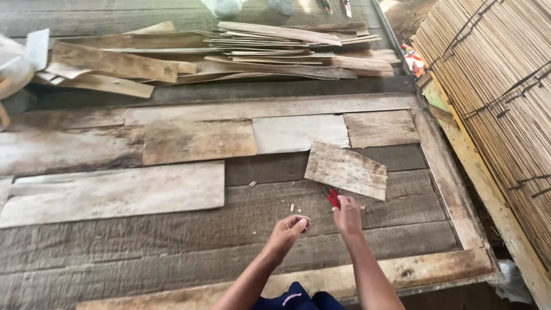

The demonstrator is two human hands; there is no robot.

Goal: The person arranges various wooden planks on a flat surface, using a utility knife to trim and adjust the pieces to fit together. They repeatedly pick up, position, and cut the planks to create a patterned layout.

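Weathered grey plank surface (pixel 172 247) carries thin veneer sheets; the right hand (pixel 348 215) grips a red-handled tool (pixel 333 198) beside a loose sheet (pixel 346 169), the left hand (pixel 290 227) pinches a small scrap.

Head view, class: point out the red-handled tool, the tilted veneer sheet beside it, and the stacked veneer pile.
red-handled tool (pixel 333 198), head view, handle.
tilted veneer sheet (pixel 346 169), head view, centre.
veneer pile (pixel 275 51), head view, middle.

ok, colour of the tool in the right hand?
Red, as seen in the head view: tool in the right hand.
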